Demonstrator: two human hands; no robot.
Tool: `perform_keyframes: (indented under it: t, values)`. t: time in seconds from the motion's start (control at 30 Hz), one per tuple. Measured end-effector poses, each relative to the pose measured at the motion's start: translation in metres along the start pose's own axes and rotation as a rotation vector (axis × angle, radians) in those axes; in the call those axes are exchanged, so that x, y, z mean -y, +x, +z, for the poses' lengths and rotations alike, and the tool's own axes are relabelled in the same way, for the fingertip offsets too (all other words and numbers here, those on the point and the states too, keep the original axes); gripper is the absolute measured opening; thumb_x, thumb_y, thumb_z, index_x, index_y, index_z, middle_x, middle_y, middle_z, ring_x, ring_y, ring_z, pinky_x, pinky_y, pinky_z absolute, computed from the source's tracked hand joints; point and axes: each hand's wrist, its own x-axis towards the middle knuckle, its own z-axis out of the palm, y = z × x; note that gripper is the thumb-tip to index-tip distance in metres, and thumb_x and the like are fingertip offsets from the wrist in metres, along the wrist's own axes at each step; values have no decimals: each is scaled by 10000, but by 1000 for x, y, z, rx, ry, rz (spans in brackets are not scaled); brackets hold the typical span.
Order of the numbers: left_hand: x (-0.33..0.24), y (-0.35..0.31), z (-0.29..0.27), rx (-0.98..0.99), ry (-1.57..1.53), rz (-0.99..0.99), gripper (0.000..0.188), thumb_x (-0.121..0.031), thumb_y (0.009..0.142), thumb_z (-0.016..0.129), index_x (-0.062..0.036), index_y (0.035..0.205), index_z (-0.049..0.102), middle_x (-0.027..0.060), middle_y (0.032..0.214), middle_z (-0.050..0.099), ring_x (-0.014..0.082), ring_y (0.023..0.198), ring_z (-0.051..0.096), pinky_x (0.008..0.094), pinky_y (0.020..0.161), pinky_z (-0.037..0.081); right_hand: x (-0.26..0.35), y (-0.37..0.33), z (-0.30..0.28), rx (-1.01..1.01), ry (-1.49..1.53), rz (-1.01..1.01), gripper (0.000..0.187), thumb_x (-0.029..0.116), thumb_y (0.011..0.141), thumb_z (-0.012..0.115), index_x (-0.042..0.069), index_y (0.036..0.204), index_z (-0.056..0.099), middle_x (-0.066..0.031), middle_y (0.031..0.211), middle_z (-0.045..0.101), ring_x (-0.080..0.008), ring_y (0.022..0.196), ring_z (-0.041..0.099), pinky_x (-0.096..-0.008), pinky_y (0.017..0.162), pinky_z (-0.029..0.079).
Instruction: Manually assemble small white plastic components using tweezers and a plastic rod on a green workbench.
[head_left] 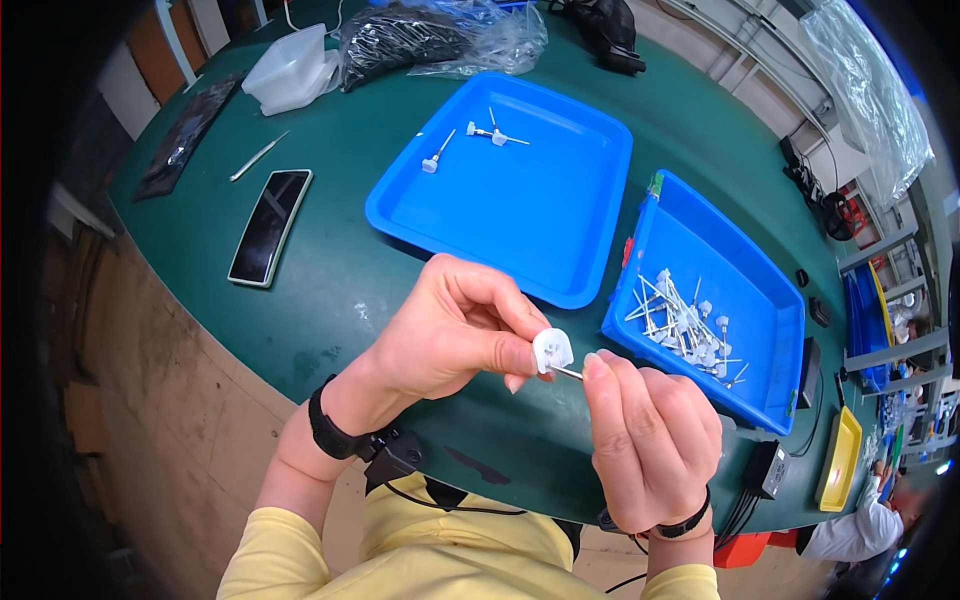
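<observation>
I pinch the small white plastic cap (552, 350) in my left hand (450, 335) fingers, above the surface's near edge. Right hand (655, 445) fingers grip the thin metal pin (567, 372) entering it. Both look light; the pin is probably slippery and easily bent, so grip near the cap.

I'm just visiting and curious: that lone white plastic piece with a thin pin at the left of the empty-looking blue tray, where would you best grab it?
Pinch the white plastic piece by its blocky head from above; the pin looks too thin.
</observation>
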Motion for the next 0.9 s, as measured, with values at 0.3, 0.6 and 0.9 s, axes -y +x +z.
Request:
perform_keyframes:
  t: [0.3, 0.6, 0.9]
  values:
    - [-5, 2, -6, 83, 116, 122, 132, 83, 717, 757, 48, 828, 695, 197, 827, 690, 195, 685, 662, 270, 542, 544, -2, 2, -9, 24, 158, 39, 332, -5, 618, 654, -123, 929, 667, -157, 777, 624, -189, 580, 541, -256, 456, 399]
    - [-2, 1, -5, 143, 129, 74, 152, 106, 713, 751, 50, 842, 695, 204, 849, 691, 201, 707, 668, 271, 550, 556, -3, 2, -10, 0, 238, 50, 378, 3, 581, 651, -114, 940, 668, -144, 780, 616, -180, 577, 536, -259, 442, 391]
    - [1, -1, -1, 66, 144, 102, 123, 102, 738, 730, 53, 845, 695, 194, 857, 695, 195, 718, 666, 276, 561, 550, 2, 1, -5, 49, 48, 16, 307, -31, 640, 648, -128, 931, 662, -134, 756, 598, -155, 553, 496, -229, 439, 353]
